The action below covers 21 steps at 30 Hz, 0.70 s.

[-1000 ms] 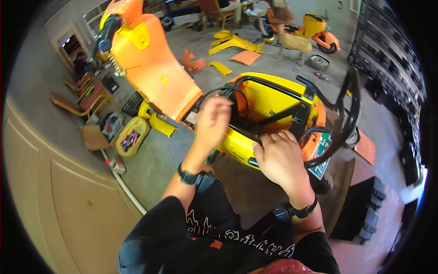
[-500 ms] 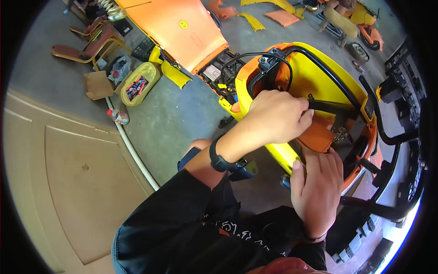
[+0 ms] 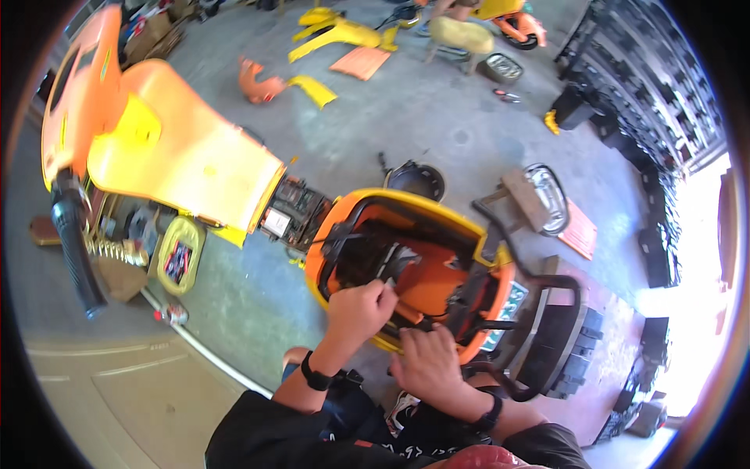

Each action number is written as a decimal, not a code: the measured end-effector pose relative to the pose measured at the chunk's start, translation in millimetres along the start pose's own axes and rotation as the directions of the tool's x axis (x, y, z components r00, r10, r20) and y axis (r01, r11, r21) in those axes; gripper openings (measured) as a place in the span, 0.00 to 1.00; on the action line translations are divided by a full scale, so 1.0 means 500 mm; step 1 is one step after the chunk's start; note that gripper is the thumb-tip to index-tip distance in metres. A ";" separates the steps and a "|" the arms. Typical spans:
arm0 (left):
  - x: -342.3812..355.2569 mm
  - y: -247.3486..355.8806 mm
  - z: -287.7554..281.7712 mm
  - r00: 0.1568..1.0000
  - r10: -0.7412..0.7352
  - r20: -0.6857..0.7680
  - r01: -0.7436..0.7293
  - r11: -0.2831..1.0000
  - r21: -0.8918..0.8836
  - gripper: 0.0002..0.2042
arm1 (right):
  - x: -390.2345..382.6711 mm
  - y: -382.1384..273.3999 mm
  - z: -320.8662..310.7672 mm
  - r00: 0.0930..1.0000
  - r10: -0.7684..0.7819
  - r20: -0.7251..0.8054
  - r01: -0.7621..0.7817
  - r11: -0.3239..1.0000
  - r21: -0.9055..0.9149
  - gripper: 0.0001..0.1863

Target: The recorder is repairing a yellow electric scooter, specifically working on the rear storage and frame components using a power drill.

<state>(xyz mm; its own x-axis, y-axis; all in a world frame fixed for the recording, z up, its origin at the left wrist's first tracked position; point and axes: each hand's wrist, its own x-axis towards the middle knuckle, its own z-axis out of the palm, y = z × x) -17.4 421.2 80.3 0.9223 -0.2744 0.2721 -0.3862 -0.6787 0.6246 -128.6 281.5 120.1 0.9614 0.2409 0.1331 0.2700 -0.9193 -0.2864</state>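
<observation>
An orange and yellow scooter tail shell (image 3: 422,202) lies before me, its cavity open upward. Over its near edge, my left hand (image 3: 359,314) is closed with thumb and finger pinched; a small pale tip shows there, too small to name. My right hand (image 3: 431,363) hooks its fingers over the near rim, beside a dark bar, with the thumb on the outer side. Inside the cavity sits an orange panel (image 3: 431,275) with dark parts and cables around it. A black tubular rack (image 3: 566,280) extends from the shell's right end.
The scooter's orange body (image 3: 183,129) stretches to the left, with a black handlebar grip (image 3: 78,250). A yellow tub (image 3: 166,254) and a bottle (image 3: 173,314) stand on the floor. Loose panels (image 3: 359,62) lie farther off; black stacked parts (image 3: 637,78) line the right.
The view has swung and drawn back, so more of the scooter and floor shows. My left hand has come toward the near rim; my right hand stays at that rim.
</observation>
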 end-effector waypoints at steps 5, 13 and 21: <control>0.015 0.019 -0.022 0.987 -0.154 0.054 0.143 0.974 0.174 0.14 | 0.005 0.000 -0.011 0.996 -0.009 -0.088 0.013 0.999 0.042 0.21; -0.008 -0.010 -0.031 0.977 -0.078 0.199 0.057 0.992 0.113 0.17 | -0.004 0.000 -0.001 0.998 -0.009 -0.069 0.014 0.996 0.083 0.22; -0.106 0.283 -0.338 0.647 -0.125 0.752 0.212 0.977 -0.020 0.15 | -0.020 0.019 0.007 0.989 0.015 -0.145 -0.002 0.996 0.090 0.20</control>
<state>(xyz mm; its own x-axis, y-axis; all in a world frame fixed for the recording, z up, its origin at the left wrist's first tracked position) -123.1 454.9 278.1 0.6551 -0.6049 -0.4526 -0.1821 -0.7079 0.6825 -135.3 271.3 112.9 0.9475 0.1795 0.2647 0.2719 -0.8880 -0.3710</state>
